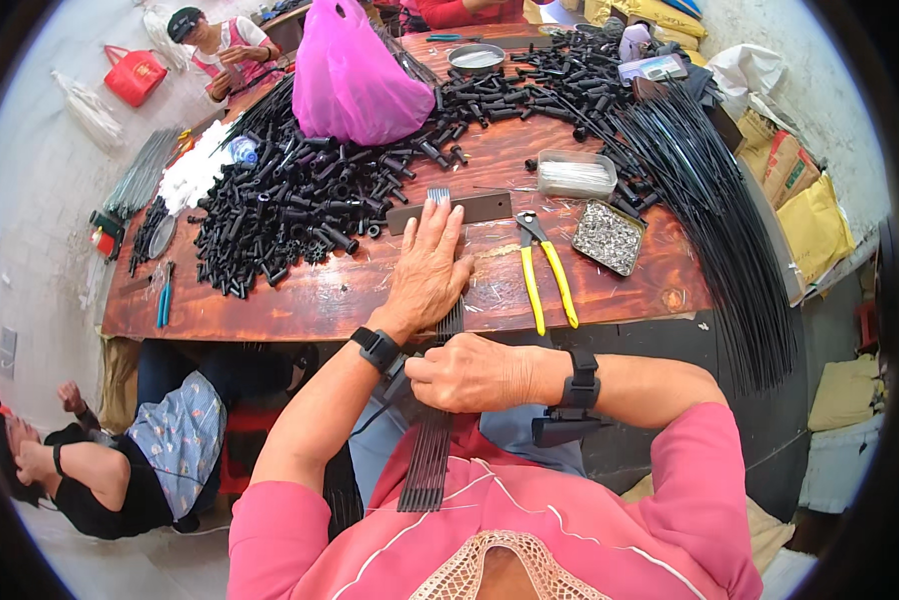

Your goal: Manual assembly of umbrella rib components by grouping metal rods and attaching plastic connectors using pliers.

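Observation:
A flat row of thin black rods [428, 462] runs from my lap up to the table edge. My left hand [430, 262] lies over the upper rods with its fingers stretched out. Pale rod tips show just past its fingertips, at a dark flat bar [485, 207] on the table. Below it, my right hand [470, 372] is closed around the rods' middle; its fingertips are partly hidden. To the right lie pliers with yellow handles [532, 290]. Beside them sit a shallow tin [574, 238] of small metal pieces and a clear box [577, 191] of thin pale pins.
Black tubular pieces [280, 200] are heaped across the left and back, with a pink plastic bag [355, 85] on them. Long black rods [715, 220] overhang the right edge. Blue-handled pliers [164, 305] lie at left. Other people [100, 460] sit around the table.

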The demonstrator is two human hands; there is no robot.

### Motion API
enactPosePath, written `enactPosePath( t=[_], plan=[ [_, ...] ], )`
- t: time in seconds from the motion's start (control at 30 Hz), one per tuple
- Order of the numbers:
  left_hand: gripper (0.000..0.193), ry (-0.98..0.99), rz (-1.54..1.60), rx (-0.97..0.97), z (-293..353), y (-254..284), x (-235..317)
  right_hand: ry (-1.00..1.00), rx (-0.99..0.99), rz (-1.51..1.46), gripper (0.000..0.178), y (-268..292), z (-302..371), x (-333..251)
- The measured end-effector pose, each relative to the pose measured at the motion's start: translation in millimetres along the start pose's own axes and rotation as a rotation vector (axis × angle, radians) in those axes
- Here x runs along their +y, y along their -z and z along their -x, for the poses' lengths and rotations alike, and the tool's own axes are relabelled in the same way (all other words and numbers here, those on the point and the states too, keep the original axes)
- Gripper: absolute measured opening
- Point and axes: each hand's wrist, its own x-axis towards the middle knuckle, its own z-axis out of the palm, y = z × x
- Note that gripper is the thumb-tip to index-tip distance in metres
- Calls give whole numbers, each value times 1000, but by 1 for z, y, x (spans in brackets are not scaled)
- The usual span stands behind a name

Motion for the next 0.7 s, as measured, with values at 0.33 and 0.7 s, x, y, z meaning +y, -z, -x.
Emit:
enactPosePath(
  t=[0.33, 0.7],
  plan=[
    [69, 30, -90, -48, -2, -1, 4, -200, -10, -29, 29, 16, 4, -2],
    [71, 31, -69, -60, -4, 6, 13, -971, -98, 362, 15, 122, 120, 199]
  ],
)
